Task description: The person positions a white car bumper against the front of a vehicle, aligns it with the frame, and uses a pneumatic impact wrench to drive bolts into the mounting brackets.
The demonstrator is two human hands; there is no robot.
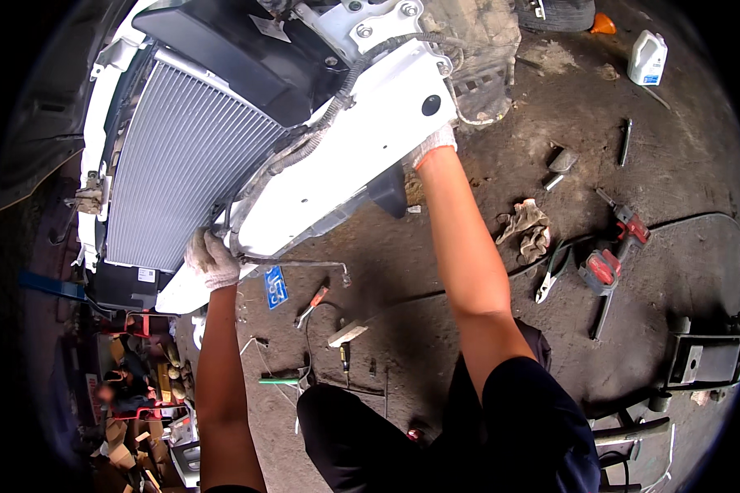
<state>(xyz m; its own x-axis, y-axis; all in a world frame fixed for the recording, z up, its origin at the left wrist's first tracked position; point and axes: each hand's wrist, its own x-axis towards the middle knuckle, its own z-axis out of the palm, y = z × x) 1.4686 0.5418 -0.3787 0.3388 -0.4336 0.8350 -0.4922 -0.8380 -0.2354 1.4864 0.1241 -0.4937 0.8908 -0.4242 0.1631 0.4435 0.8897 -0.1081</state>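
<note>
A long white bumper beam (345, 168) runs across the front of a vehicle, beside a silver finned radiator (193, 160). My left hand (211, 260), in a pale knit glove, rests at the beam's lower left part by the radiator's edge. Its fingers are curled, and what lies inside them is hidden. My right hand (434, 146), gloved too, reaches to the beam's far right end, below a dark round hole. The beam covers its fingers. Along the beam's upper edge runs a ribbed black wiring conduit (312, 141). A thin metal rod (300, 262) sticks out near my left hand.
On the dirty floor lie a red cordless power tool (604, 269), crumpled gloves (524, 230), a red-handled screwdriver (312, 304) and a blue plate (276, 287). A white jug (648, 59) stands far right. Cardboard boxes (127, 448) pile up lower left; a metal frame (707, 357) lies right.
</note>
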